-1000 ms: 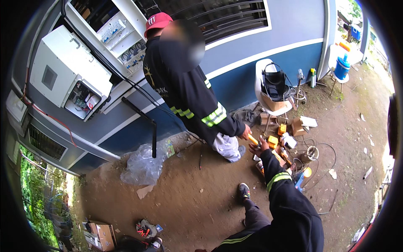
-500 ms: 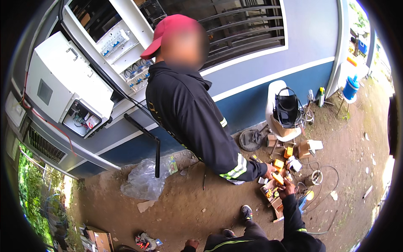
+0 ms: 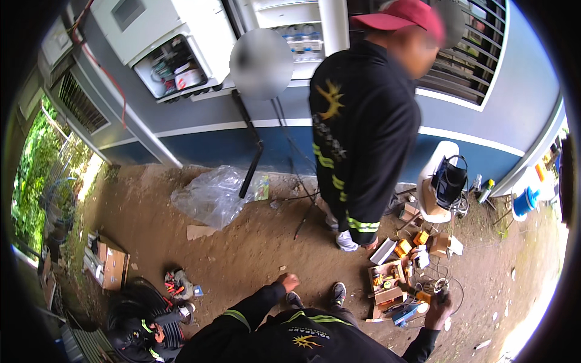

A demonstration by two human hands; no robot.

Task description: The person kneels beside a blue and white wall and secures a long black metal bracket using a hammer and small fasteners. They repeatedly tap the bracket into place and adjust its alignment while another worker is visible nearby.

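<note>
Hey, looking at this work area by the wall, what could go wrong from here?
First, the right hand holds a yellow tool beside a crowded brown box, so it might knock something loose.
Second, the clear plastic sheet lies loose on the dirt and could slip underfoot.
Third, the white wall cabinet has an open compartment showing wiring; touching it could be risky if live, which I can't tell.

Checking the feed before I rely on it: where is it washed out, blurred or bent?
Head view: glare washes out the far-right ground; a round grey blur covers part of the cabinet; the wall's white stripe arches; the right hand and yellow tool show, fine detail lost.
</note>
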